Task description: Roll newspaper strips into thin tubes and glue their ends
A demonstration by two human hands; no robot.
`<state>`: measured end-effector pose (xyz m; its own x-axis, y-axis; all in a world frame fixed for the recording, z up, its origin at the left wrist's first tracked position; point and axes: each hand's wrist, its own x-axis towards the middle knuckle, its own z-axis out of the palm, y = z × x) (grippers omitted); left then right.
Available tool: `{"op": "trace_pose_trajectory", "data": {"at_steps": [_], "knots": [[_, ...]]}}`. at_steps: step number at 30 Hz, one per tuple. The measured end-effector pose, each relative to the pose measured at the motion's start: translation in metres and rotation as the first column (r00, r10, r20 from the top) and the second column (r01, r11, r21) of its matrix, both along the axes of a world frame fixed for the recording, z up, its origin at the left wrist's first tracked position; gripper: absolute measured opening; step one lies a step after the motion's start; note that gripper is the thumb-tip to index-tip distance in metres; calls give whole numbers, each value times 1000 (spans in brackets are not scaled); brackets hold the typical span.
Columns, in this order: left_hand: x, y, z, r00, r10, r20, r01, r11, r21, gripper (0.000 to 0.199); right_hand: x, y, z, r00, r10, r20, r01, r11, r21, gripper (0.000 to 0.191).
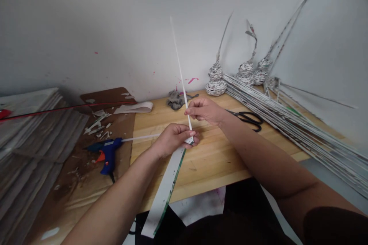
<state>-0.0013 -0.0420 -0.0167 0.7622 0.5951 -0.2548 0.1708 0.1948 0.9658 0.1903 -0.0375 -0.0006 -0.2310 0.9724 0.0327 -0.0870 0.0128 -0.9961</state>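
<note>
My left hand (176,140) pinches the lower end of a thin white paper tube (178,61), where it meets a paper strip (163,193). The strip is white with a green edge and hangs down over the table's front edge. Higher up the tube, my right hand (206,111) closes its thumb and fingers round it. The tube stands nearly upright, leaning slightly left at the top. Black-handled scissors (250,119) lie beyond my right forearm, which partly hides them.
A blue glue gun (109,155) lies on brown cardboard (123,168) with paper scraps. Stacked sheets (34,149) fill the left side. A grey rag (175,100), woven paper gourd shapes (216,84) and a bundle of paper sticks (276,118) lie toward the wall and right of the wooden table (212,164).
</note>
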Motion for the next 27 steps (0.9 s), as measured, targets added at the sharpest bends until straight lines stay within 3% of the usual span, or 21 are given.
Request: {"op": "trace_pose_trajectory", "data": {"at_steps": [2, 7, 13, 16, 21, 27], "knots": [[0, 0, 1, 1000, 10, 2, -10, 1000, -7, 33, -1, 1, -1, 1000, -28, -9, 28, 999, 20, 34], [0, 0, 2, 1000, 0, 4, 0, 1000, -13, 34, -3, 0, -1, 995, 95, 26, -95, 995, -2, 34], [0, 1, -1, 1000, 14, 21, -14, 1000, -5, 32, -8, -1, -1, 998, -45, 37, 44, 999, 32, 37], [0, 2, -1, 996, 82, 33, -82, 997, -9, 32, -10, -3, 2, 998, -34, 56, 31, 998, 49, 41], [2, 6, -2, 969, 231, 86, -230, 973, -16, 36, -16, -7, 2, 978, -49, 204, 17, 988, 155, 31], [3, 11, -3, 915, 357, 186, -362, 932, -10, 39, -26, -8, -1, 966, -136, 218, 100, 981, 167, 30]]}}
